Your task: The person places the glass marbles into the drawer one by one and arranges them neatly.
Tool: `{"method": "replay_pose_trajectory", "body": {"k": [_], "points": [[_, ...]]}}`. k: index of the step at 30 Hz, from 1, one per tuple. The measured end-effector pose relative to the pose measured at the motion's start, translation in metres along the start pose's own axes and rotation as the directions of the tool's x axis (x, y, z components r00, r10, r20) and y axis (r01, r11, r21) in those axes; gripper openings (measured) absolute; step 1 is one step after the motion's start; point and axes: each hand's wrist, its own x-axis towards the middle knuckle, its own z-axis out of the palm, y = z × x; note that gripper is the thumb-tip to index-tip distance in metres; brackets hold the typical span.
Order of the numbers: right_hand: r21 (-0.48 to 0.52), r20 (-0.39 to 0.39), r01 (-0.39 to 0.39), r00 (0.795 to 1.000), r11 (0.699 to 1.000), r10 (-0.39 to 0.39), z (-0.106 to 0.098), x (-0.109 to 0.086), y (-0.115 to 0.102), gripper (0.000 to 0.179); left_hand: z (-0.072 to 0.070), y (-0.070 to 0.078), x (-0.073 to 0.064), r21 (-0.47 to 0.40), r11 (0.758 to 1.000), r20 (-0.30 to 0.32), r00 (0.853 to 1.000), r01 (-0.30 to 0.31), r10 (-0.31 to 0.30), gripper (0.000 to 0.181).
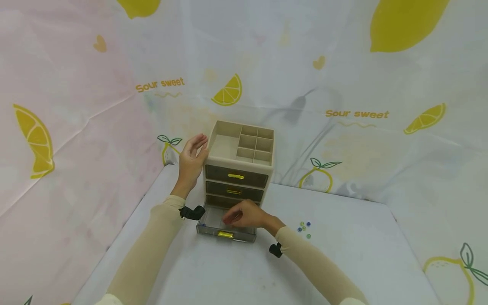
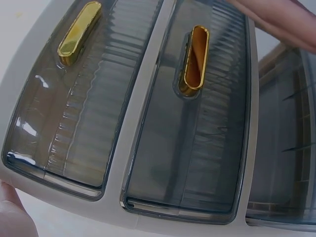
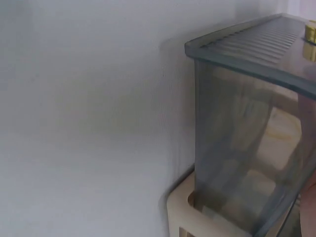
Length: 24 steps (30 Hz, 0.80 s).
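A beige desktop organizer [image 1: 239, 160] with smoky clear drawers stands on the white table. My left hand [image 1: 193, 154] rests against its upper left side, fingers extended. In the left wrist view, two closed drawer fronts with gold handles [image 2: 196, 59] fill most of the picture. The bottom drawer [image 1: 212, 230] is pulled out, and a blue marble [image 1: 203, 225] lies in its left front corner. Over this drawer is my right hand [image 1: 245, 214], fingers bent downward; I cannot tell whether they hold anything. The drawer's clear side [image 3: 232, 143] shows in the right wrist view.
Several small blue and green marbles [image 1: 308, 236] lie on the table right of the organizer. Divided compartments [image 1: 255, 144] form the organizer's top. A lemon-printed cloth [image 1: 244, 55] hangs behind and along the sides of the table.
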Motion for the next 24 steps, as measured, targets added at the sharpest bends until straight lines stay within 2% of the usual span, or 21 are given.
{"method": "replay_pose_trajectory", "body": {"k": [9,17,24], "points": [[0.051,-0.047,0.017,0.999,0.999,-0.015,-0.016,-0.020,0.002,0.025,-0.003,0.001,0.001,0.018,1.000,0.007,1.000,-0.004,0.004,0.048],[0.165,-0.158,0.019,0.987,0.986,0.007,-0.032,-0.038,0.007,0.029,-0.001,0.001,0.003,0.003,1.000,0.005,1.000,-0.016,0.016,0.048],[0.225,-0.218,0.007,0.975,0.974,0.043,-0.046,-0.061,-0.019,0.026,-0.002,-0.002,0.001,0.011,1.000,0.012,1.000,-0.013,0.013,0.048]]}}
